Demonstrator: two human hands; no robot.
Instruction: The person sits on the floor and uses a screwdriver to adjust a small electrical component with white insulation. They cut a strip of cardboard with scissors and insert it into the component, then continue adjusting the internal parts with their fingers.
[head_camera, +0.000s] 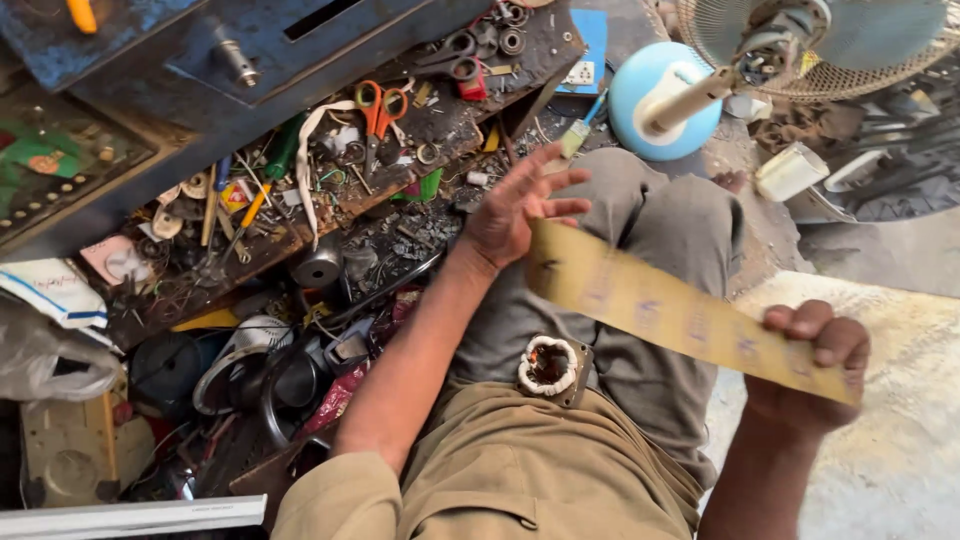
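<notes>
Fingers (560, 182) of the left hand (515, 210) are spread and loosely curled, with the palm against the far end of a long, flat yellow-tan strip of paper-like sheet with faint purple marks (680, 315). Curled tight, the right hand (815, 365) pinches the strip's near right end between thumb and fingers, so the strip runs slanting across the grey trouser legs (650, 230). Below it, on the lap, rests a small round motor stator with white-wrapped copper windings (548, 366), touching neither hand. Left of the left arm lies a cluttered dark wooden board (400, 160) with orange-handled scissors (378, 115) and small metal bits. Far right stands a pale blue round-based table fan with a wire guard (700, 80), well apart from both hands.
</notes>
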